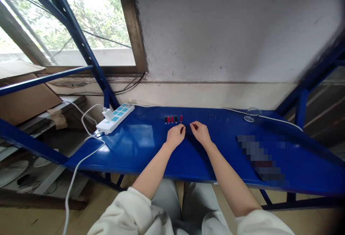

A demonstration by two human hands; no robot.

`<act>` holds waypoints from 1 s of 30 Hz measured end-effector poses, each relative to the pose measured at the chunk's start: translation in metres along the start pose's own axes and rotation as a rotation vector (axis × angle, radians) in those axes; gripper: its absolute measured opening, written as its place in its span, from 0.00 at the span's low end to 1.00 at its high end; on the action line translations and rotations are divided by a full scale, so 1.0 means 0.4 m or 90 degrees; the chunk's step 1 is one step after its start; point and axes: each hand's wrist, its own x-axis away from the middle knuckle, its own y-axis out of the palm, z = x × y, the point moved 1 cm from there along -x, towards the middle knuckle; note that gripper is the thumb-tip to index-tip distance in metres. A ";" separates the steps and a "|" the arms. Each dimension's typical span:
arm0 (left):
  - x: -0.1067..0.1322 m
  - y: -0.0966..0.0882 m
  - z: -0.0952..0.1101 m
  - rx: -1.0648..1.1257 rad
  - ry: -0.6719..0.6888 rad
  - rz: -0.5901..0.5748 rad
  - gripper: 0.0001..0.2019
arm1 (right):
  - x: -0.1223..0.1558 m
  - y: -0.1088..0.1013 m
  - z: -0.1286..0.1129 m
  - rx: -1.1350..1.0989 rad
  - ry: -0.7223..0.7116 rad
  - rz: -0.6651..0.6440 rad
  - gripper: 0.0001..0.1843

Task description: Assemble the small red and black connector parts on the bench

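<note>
My left hand is closed over the blue table, thumb and fingers curled together. To its right, my right hand is also closed, its fingertips pinched and facing the left hand across a small gap. What either hand holds, if anything, is too small or hidden to make out. Just beyond the left hand stands a row of small red and black cylindrical pieces with pale lower ends. One red piece sits a little apart at the row's right end. Several tiny pieces lie farther right, beyond my right hand.
A white power strip with a plug and cables lies at the table's left end. Clear round items sit at the back right near a white cable. A blurred-out object lies to the right. Blue frame posts flank the table.
</note>
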 end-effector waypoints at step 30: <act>-0.091 -0.015 -0.003 0.138 -0.013 0.081 0.11 | -0.005 0.002 -0.006 -0.023 0.010 0.021 0.14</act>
